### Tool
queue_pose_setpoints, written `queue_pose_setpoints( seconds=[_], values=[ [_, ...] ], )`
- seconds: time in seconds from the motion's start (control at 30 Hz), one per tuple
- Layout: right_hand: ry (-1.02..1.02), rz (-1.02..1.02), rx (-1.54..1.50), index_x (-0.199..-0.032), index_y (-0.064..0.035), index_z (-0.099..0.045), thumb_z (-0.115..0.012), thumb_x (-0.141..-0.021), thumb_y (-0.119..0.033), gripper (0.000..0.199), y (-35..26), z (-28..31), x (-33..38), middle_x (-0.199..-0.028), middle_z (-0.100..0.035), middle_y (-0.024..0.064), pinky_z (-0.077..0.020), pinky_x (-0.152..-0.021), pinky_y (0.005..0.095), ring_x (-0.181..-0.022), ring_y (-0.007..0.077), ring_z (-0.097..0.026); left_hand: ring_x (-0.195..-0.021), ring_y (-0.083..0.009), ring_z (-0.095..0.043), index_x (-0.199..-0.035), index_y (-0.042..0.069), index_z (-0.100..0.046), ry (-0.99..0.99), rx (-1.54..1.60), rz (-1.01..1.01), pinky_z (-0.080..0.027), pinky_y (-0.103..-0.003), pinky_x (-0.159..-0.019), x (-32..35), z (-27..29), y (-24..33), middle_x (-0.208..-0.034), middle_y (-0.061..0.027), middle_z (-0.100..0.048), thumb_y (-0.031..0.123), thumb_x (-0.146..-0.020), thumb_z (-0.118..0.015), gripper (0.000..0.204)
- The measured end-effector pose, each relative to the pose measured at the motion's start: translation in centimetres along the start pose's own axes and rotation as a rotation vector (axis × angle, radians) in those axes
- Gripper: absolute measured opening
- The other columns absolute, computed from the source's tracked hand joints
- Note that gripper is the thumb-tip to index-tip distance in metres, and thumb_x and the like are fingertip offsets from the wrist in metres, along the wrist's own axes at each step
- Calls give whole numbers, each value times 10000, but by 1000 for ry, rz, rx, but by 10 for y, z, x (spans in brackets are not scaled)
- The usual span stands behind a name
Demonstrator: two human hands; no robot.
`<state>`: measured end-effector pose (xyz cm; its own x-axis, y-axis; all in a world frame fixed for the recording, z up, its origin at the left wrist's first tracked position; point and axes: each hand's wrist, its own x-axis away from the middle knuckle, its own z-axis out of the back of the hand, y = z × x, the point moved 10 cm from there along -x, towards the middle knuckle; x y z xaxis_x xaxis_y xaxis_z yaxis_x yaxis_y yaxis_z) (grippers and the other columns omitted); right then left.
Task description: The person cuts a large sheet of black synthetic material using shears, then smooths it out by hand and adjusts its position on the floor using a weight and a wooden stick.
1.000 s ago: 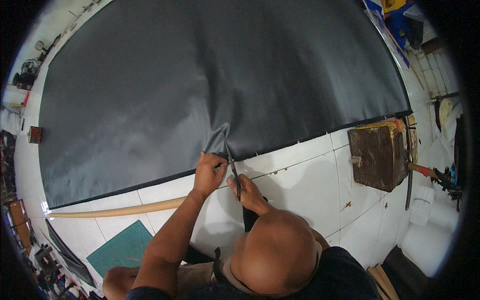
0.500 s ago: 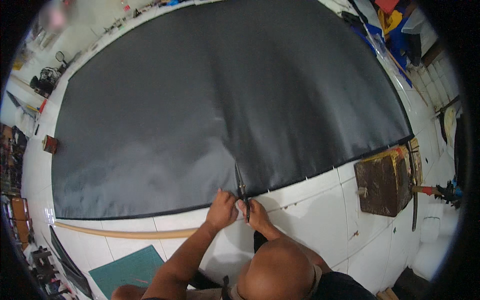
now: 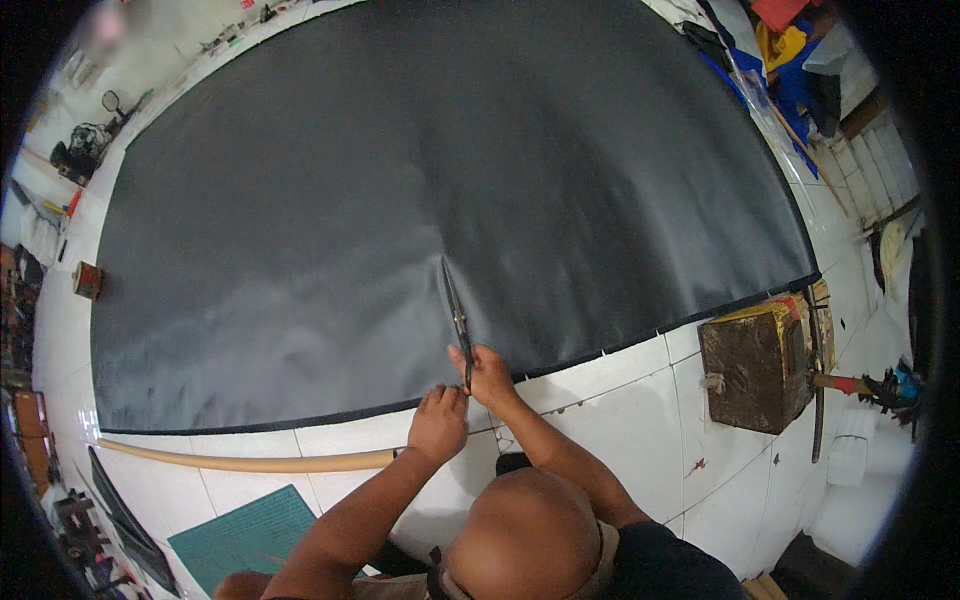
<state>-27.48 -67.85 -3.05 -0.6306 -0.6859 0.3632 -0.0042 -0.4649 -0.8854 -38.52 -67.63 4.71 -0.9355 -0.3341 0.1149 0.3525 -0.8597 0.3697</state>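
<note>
- A large black sheet (image 3: 280,250) lies across the white tiled floor (image 3: 600,450), filling most of the view.
- Around it: a brown block (image 3: 755,370) with a yellow edge stands close by its near right corner, a small reddish-brown block (image 3: 87,281) just beside its left edge.
- On the near side, a long tan strip (image 3: 250,463) lies left of the hands, with a green mat (image 3: 235,535) and a dark panel (image 3: 130,520) below it.
- The right hand (image 3: 488,377) has its grip closed round the handles of the black scissors (image 3: 457,315), whose blades point away over the sheet's near middle.
- The left hand (image 3: 438,422) is at the near edge, fingers curled (whether its grip pinches the sheet, I cannot tell).
- The top of the picture cuts off the sheet's far edge; the person's head (image 3: 525,535) covers part of the floor; whether one blade runs beneath the sheet is unclear.
- White rounded shapes (image 3: 850,500) at the right rim may be containers; their contents cannot be made out.
</note>
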Motion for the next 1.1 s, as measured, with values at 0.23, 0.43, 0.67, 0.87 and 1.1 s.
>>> queue_pose_setpoints(
  seconds=[0.23,0.43,0.67,0.87,1.1],
  values=[
    [-78,-128,-101,-610,-39,-546,-596,-891,-566,599,-37,1,-28,-499,-514,85,-447,-526,409,-473,237,-549,-1176,-387,-499,-1248,-29,-519,-34,27,11,-447,-450,-1001,4,-1,-4,-1194,-197,-544,80,-718,-634,553],
    [-50,-77,-19,-652,-86,-507,-581,-868,-645,604,-58,-4,-101,-533,-494,20,-398,-443,293,-449,129,-494,-1203,-408,-477,-1297,-40,-480,-76,19,1,-401,-467,-1051,1,-3,-3,-1231,-208,-522,117,-735,-626,602],
    [37,-51,31,-697,-17,-584,-555,-871,-645,653,-59,-8,-126,-632,-574,139,-440,-590,397,-606,275,-577,-1226,-404,-453,-1316,-52,-460,-136,21,33,-396,-456,-1063,0,-9,-8,-1288,-219,-500,143,-754,-633,620],
    [5,-99,23,-688,-11,-633,-509,-865,-688,711,-93,-6,-178,-683,-633,177,-468,-673,450,-717,338,-646,-1238,-404,-442,-1313,-36,-469,-168,32,27,-379,-463,-1078,-2,-10,-7,-1335,-197,-474,163,-767,-639,607],
    [84,-48,59,-684,-63,-541,-594,-861,-635,602,-134,-4,-253,-584,-513,33,-413,-462,302,-474,139,-502,-1265,-399,-437,-1337,-41,-469,-192,84,25,-357,-507,-1088,-2,-13,-9,-1325,-199,-478,156,-821,-564,560]
  ],
)
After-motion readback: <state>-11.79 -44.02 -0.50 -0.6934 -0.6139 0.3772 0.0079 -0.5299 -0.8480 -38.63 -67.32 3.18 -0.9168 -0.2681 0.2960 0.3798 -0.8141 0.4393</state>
